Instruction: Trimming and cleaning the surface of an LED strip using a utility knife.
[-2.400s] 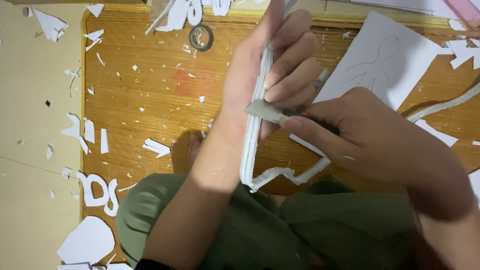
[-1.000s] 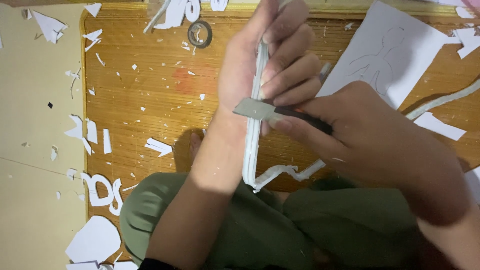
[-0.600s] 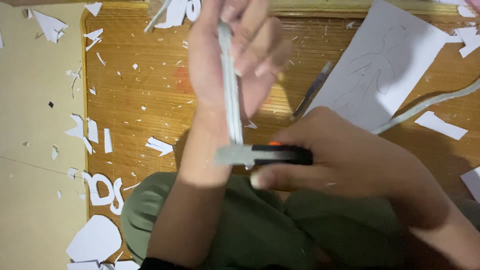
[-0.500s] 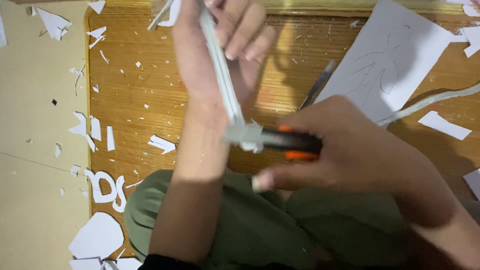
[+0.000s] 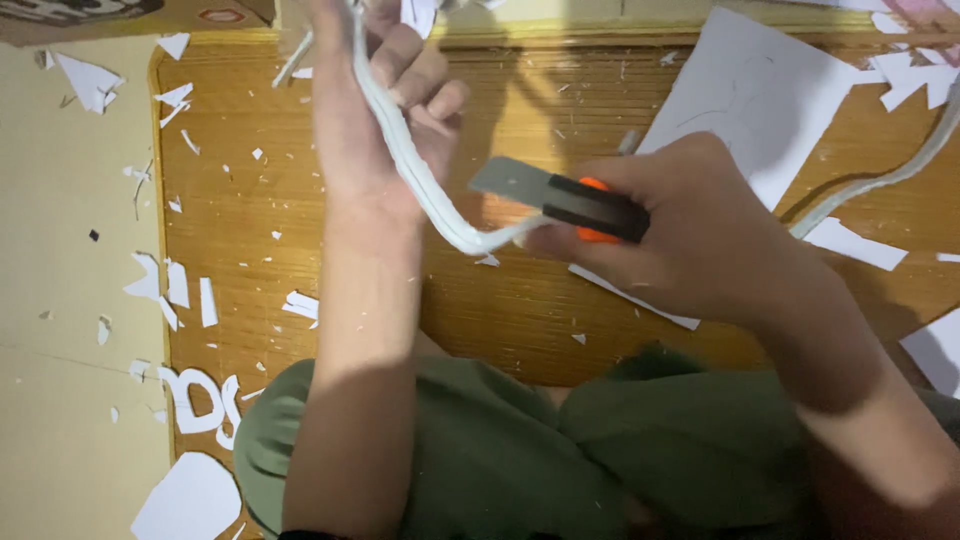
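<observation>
My left hand (image 5: 385, 110) is raised over the wooden board (image 5: 530, 310) and grips a long white foam strip (image 5: 420, 185) that curves down from my fingers. My right hand (image 5: 690, 235) holds a utility knife (image 5: 565, 198) with a black and orange body. Its grey blade sticks out to the left, just above the strip's lower bend. The strip's lower end runs under my right hand's fingers. The strip's top end leaves the frame above.
A white sheet with a faint drawing (image 5: 755, 95) lies at the upper right. Another white strip (image 5: 890, 170) curves along the right edge. White offcuts (image 5: 180, 290) and crumbs are scattered on the board and the beige floor. My green-clad knees (image 5: 500, 450) fill the bottom.
My left hand has lifted the strip up and leftward. My right hand with the knife slid down along the strip, then came away to the right of its lower bend.
</observation>
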